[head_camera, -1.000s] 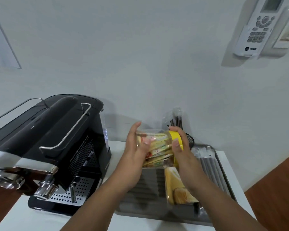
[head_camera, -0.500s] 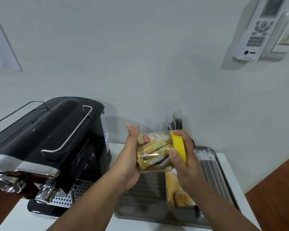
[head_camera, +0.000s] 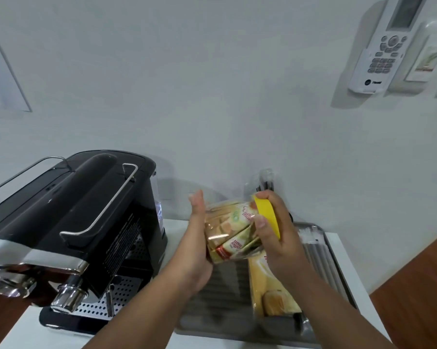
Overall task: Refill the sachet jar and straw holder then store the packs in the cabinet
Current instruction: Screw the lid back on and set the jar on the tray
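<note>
tray point(head_camera: 227, 285) on counter point(head_camera: 345, 244) | sachet pack point(head_camera: 270, 280) lies in tray | left hand point(head_camera: 196, 250) flat, cradling sachet jar point(head_camera: 231, 231) base | right hand point(head_camera: 275, 233) grips yellow lid point(head_camera: 267, 214), turned further since a second ago: lid closing, sachet refill seems done | straw holder point(head_camera: 265, 180) behind

Blocked on the left by the tall black coffee machine point(head_camera: 74, 222), its side close beside the left hand point(head_camera: 200, 245). Hemmed behind by the wall, with the straw holder point(head_camera: 265, 182) upright just past the right hand point(head_camera: 278, 238). Below, crowded by the grey tray point(head_camera: 217, 321) bearing a yellow sachet pack point(head_camera: 270, 290) and a straw pack point(head_camera: 320, 260). Open above the hands. Bare strip of white surface point(head_camera: 343, 245) right of the tray.
</note>
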The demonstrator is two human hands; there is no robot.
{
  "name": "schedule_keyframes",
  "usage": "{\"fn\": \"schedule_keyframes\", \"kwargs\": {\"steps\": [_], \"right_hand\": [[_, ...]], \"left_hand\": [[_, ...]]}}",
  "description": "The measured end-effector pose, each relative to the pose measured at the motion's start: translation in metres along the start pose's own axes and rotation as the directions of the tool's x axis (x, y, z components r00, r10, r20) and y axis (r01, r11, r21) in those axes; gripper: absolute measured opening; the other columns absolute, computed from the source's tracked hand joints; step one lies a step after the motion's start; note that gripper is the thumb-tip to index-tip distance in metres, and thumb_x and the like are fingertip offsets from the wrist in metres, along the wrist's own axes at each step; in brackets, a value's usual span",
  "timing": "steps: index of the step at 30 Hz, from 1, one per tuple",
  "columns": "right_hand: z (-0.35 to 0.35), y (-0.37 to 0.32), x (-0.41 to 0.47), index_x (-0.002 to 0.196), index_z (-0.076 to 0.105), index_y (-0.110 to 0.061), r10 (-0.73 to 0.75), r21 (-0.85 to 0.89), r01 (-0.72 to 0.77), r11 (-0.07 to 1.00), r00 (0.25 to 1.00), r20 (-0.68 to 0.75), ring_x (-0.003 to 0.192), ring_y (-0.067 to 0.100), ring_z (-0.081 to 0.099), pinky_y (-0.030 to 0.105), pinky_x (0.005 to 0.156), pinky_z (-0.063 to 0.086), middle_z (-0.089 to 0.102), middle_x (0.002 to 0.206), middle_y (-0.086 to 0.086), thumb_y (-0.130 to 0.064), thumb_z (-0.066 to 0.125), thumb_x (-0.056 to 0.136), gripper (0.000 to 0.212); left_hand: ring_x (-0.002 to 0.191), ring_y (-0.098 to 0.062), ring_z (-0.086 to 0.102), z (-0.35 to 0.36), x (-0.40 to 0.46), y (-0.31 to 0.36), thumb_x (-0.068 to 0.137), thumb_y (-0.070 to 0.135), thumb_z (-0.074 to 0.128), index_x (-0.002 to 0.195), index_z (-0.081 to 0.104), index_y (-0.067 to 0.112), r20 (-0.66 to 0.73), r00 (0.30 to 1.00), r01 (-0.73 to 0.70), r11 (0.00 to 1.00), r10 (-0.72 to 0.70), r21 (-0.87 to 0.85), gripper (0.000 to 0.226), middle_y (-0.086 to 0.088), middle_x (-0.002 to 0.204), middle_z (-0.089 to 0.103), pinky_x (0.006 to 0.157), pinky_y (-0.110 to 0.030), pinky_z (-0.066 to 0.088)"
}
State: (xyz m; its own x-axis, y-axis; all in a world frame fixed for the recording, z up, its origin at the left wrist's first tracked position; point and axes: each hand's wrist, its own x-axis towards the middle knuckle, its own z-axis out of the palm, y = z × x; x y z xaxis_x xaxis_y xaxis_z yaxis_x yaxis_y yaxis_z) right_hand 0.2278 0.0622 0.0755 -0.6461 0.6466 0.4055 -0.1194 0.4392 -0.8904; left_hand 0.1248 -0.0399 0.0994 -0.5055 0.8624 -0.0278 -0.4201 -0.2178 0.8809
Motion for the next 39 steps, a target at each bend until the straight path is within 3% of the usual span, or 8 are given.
{"fn": "schedule_keyframes", "kwargs": {"steps": [3, 6, 10, 15, 19, 26, 29, 39], "right_hand": [[0.008, 0.005, -0.004, 0.116, 0.044, -0.052, -0.088, -0.028, 0.089, 0.996, 0.996, 0.021, 0.105, 0.017, 0.057, 0.038, 0.087, 0.051, 0.052, 0.116, 0.000, -0.070, 0.041, 0.084, 0.037], [0.013, 0.006, -0.002, 0.117, 0.047, -0.048, 0.039, 0.139, -0.041, 0.990, 0.999, 0.019, 0.104, 0.022, 0.061, 0.044, 0.090, 0.052, 0.058, 0.113, 0.001, -0.076, 0.040, 0.080, 0.047], [0.008, 0.001, 0.005, 0.111, 0.051, -0.043, 0.111, 0.189, -0.117, 0.975, 0.993, 0.043, 0.097, 0.025, 0.065, 0.041, 0.084, 0.056, 0.063, 0.104, 0.002, -0.062, 0.039, 0.085, 0.035], [0.008, 0.002, 0.013, 0.106, 0.056, -0.045, 0.170, 0.202, -0.176, 0.963, 0.984, 0.049, 0.094, 0.016, 0.068, 0.033, 0.080, 0.057, 0.066, 0.103, 0.001, -0.060, 0.040, 0.087, 0.030], [-0.003, 0.003, 0.018, 0.109, 0.052, -0.047, 0.207, 0.010, -0.210, 0.978, 0.971, 0.120, 0.093, 0.007, 0.064, 0.025, 0.082, 0.055, 0.063, 0.107, -0.007, -0.062, 0.035, 0.089, 0.030], [-0.024, 0.022, 0.035, 0.128, 0.038, -0.046, 0.188, -0.446, -0.038, 0.894, 0.936, 0.296, 0.120, 0.000, 0.039, 0.024, 0.100, 0.033, 0.036, 0.130, -0.019, -0.050, 0.052, 0.090, 0.040], [-0.013, 0.024, 0.035, 0.130, 0.040, -0.035, 0.195, -0.545, 0.012, 0.838, 0.927, 0.321, 0.114, 0.001, 0.041, 0.024, 0.095, 0.035, 0.039, 0.128, -0.015, -0.053, 0.052, 0.088, 0.047], [-0.016, 0.052, 0.025, 0.141, 0.039, -0.023, 0.282, -0.466, -0.139, 0.874, 0.925, 0.254, 0.126, 0.009, 0.043, 0.033, 0.107, 0.037, 0.041, 0.142, 0.000, -0.042, 0.052, 0.094, 0.052]], "left_hand": [[0.076, -0.026, 0.075, -0.007, 0.009, 0.001, 0.093, 0.050, 0.045, 0.077, 0.080, 0.023, -0.064, 0.992, 0.111, 0.993, -0.113, -0.029, 0.047, -0.011, 0.088, 0.078, 0.080, -0.042, 0.056], [0.088, -0.032, 0.073, -0.007, 0.010, -0.005, 0.083, 0.049, 0.054, 0.111, 0.057, 0.027, -0.156, 0.983, -0.069, 0.982, 0.097, 0.178, 0.036, -0.016, 0.106, 0.071, 0.070, -0.042, 0.061], [0.084, -0.022, 0.073, -0.006, 0.005, -0.013, 0.088, 0.049, 0.057, 0.108, 0.052, 0.032, -0.097, 0.944, -0.273, 0.912, 0.315, 0.306, 0.027, -0.016, 0.107, 0.066, 0.062, -0.031, 0.060], [0.100, -0.032, 0.068, -0.018, 0.008, -0.031, 0.079, 0.057, 0.056, 0.114, 0.050, 0.034, -0.086, 0.908, -0.341, 0.842, 0.411, 0.418, 0.043, -0.016, 0.116, 0.060, 0.080, -0.051, 0.059], [0.094, -0.016, 0.071, -0.035, 0.017, -0.036, 0.087, 0.054, 0.056, 0.113, 0.048, 0.036, -0.028, 0.958, -0.242, 0.857, 0.286, 0.455, 0.033, -0.003, 0.109, 0.065, 0.075, -0.033, 0.060], [0.124, 0.008, 0.047, -0.060, 0.026, -0.053, 0.062, 0.073, 0.068, 0.141, 0.028, 0.042, 0.194, 0.973, -0.086, 0.578, -0.128, 0.811, 0.094, 0.025, 0.136, 0.045, 0.105, -0.024, 0.044], [0.134, -0.004, 0.043, -0.062, 0.035, -0.073, 0.058, 0.071, 0.076, 0.150, 0.014, 0.040, 0.158, 0.979, -0.060, 0.561, -0.127, 0.826, 0.115, 0.012, 0.149, 0.041, 0.109, -0.036, 0.042], [0.107, -0.013, 0.063, -0.078, 0.048, -0.103, 0.053, 0.022, 0.089, 0.123, 0.046, 0.034, -0.035, 0.999, 0.027, 0.722, -0.004, 0.691, 0.083, 0.003, 0.119, 0.064, 0.088, -0.034, 0.056]]}}
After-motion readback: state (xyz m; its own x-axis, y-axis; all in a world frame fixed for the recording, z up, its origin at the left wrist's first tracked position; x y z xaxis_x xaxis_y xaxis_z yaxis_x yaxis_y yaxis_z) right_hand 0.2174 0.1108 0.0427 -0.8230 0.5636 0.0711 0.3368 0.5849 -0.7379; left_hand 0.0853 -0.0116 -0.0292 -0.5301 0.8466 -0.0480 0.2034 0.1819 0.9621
